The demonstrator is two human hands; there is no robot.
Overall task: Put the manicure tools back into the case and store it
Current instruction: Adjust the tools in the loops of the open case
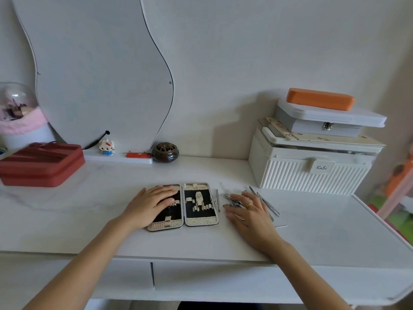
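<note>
Case [201, 205] lies open under my flat left hand [148, 205]; my right hand [250, 212], fingers spread, covers loose tools [268, 203]; white box [312, 173] stands behind.

Head-worn camera looks forward and down, close over the desk [111, 231].

Case [201, 204]: black lining, silver-beige woven-texture bands at both ends, metallic rim. Loose tools [267, 203]: silver. Ring [250, 205] on right hand [250, 211]: gold. Desk [312, 231]: white. Tray [42, 163] at left: dark red. Ribbed box [312, 173]: cream-white; grey box [328, 120] above it; orange pouch [320, 99] on top.
</note>
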